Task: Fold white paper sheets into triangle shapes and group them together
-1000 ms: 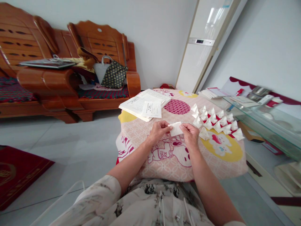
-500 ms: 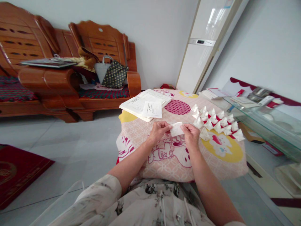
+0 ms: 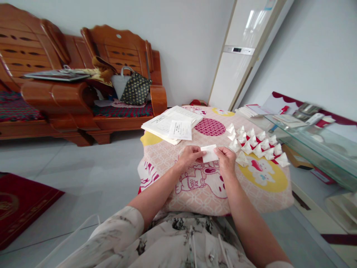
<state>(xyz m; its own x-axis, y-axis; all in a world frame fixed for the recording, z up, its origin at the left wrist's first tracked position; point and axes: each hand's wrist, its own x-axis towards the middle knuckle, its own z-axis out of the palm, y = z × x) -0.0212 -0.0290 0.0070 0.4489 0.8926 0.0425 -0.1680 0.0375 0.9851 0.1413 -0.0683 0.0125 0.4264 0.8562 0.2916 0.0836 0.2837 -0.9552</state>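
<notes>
Between my two hands is a small folded piece of white paper (image 3: 209, 153), held just above the patterned cloth (image 3: 164, 158) on the table. My left hand (image 3: 192, 155) pinches its left edge between thumb and fingers. At the right edge, my right hand (image 3: 226, 158) grips it the same way. To the right stand several rows of folded paper pieces (image 3: 258, 150) with pointed tips, with red showing between them. A stack of printed sheets (image 3: 158, 124) lies at the back left of the table, and a smaller printed slip (image 3: 180, 130) rests on top.
A glass shelf (image 3: 315, 149) with metal and paper items is close on the right. Wooden chairs (image 3: 119, 48) holding bags line the left wall. A tall white air conditioner (image 3: 235, 67) stands behind the table. On the floor at left lies a red box or bag (image 3: 25, 208).
The paper's upper edge, uneven before, now looks flat and straight. My left fingers have shifted slightly on its left end; both hands stay in nearly the same place.
</notes>
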